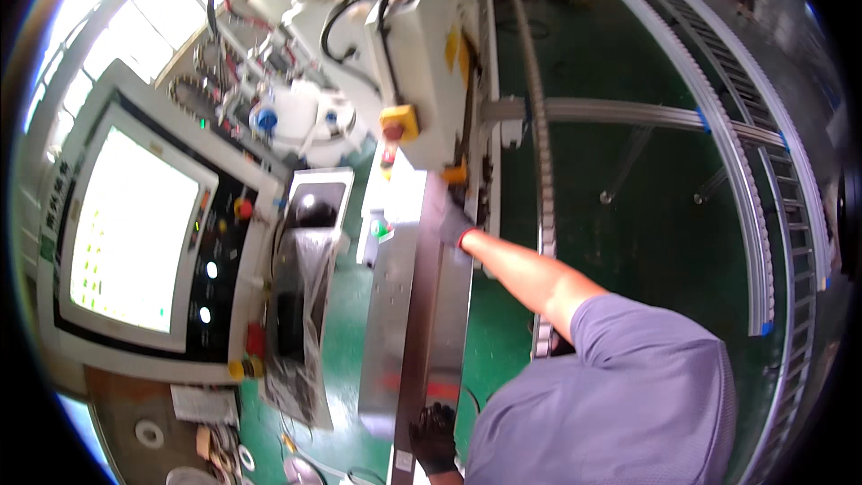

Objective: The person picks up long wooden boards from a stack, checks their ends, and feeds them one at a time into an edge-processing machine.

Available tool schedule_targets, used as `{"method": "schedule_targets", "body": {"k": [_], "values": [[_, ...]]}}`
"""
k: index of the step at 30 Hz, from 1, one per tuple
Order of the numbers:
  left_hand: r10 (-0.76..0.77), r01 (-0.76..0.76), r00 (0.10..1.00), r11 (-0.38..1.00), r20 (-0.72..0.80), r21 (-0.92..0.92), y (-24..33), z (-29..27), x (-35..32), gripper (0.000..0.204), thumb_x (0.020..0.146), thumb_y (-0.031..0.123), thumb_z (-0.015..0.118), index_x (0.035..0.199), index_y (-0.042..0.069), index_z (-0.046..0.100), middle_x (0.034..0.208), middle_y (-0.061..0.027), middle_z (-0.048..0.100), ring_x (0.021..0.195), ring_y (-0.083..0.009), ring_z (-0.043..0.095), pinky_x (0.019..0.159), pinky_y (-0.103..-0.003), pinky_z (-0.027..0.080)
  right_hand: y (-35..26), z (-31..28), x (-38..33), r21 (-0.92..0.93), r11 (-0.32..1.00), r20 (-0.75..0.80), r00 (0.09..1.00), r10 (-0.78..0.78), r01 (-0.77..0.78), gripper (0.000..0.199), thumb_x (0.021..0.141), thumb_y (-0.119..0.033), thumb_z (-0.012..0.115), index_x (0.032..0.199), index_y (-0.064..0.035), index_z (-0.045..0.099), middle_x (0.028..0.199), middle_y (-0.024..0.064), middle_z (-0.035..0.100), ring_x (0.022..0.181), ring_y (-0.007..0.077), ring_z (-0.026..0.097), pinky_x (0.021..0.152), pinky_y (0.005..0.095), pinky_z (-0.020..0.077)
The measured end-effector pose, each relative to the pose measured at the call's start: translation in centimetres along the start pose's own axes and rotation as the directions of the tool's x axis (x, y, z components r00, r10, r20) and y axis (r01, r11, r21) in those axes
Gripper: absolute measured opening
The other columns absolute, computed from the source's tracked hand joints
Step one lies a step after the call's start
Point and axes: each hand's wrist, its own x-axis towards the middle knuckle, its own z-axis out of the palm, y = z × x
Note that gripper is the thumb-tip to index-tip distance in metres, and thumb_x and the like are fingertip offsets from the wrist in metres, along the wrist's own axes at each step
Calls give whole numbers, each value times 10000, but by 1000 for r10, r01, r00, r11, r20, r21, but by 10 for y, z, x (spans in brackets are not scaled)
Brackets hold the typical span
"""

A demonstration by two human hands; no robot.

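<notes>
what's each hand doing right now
Left hand: gloved, closed on the near end of the long metal panel.
Right hand: gloved, on the panel's far end; grip cannot be told.

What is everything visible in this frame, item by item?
Metal sheet: one, shiny silver, long, centre, running from the machine toward the person.
Control panel screen: one, bright lit, left.
Red and yellow buttons: several, on the panel edge right of the screen.
White machine cabinet: one, top centre, with a yellow-boxed red button.
Conveyor track: one, grey, curving down the right.
Floor: green.
Left hand: black glove, gripping the sheet's near end.
Right hand: grey glove with red cuff, on the sheet's far end, arm in a purple sleeve.
</notes>
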Motion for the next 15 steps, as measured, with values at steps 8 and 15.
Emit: {"method": "schedule_targets", "body": {"k": [8,15], "values": [[19,-79,995,733,96,675,-14,-7,87,478,996,371,354,1257,16,541,1296,-194,560,1186,-406,506,1081,-542,344,4,61,-140,-20,905,76,903,-423,426,776,864,-267,573,1472,-6,170,1280,293,523,1194,430,527,1102,455,317],[-86,-126,975,551,206,825,-23,5,119,472,988,369,377,1250,17,550,1277,-192,571,1177,-400,512,1075,-537,352,-23,87,-221,149,969,232,946,-227,196,891,834,-297,636,1460,110,149,932,325,624,832,363,639,907,479,469]]}}
